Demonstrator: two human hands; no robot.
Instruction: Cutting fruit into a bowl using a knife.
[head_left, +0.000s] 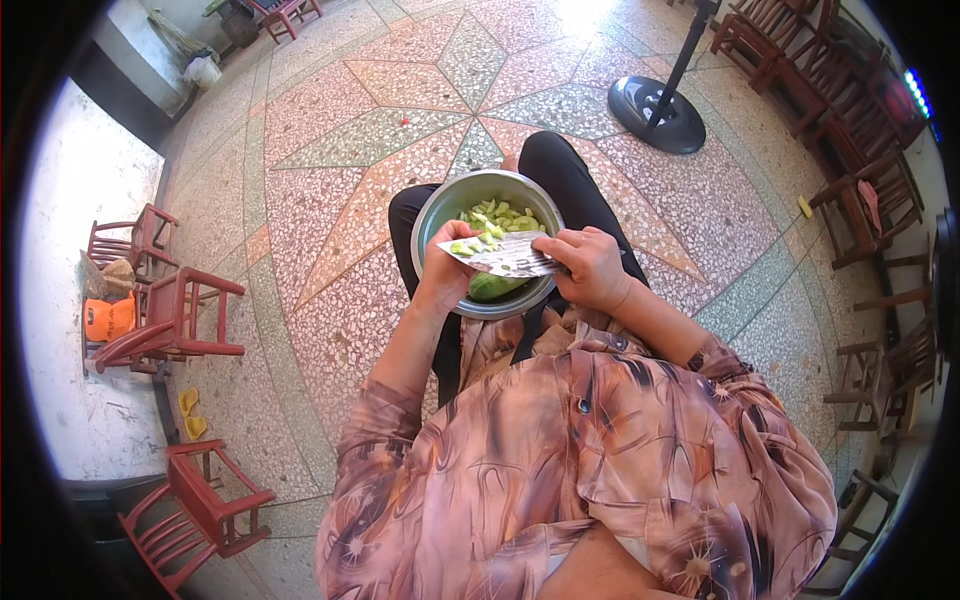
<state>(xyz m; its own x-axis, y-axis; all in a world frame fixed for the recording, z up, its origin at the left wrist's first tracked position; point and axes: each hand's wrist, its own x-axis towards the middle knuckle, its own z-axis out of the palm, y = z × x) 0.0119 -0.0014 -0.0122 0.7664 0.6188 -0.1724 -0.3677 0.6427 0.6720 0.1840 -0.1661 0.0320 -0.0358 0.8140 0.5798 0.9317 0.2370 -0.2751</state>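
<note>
A round metal basin rests on my lap, with pale green cut vegetable pieces in its far part. Over the basin, my right hand grips a wide-bladed metal knife, its fingers along the blade's near end. Several cut pieces lie on the blade. My left hand is at the blade's left end, above the basin's left rim; whether it holds a piece is hidden behind the blade. Beneath the knife, a larger green vegetable lies in the near part of the basin.
A black round stand base with a pole stands on the patterned terrazzo floor, ahead to the right. Red wooden chairs line the left wall, one beside an orange bag. More wooden chairs stand along the right wall. Yellow slippers lie at left.
</note>
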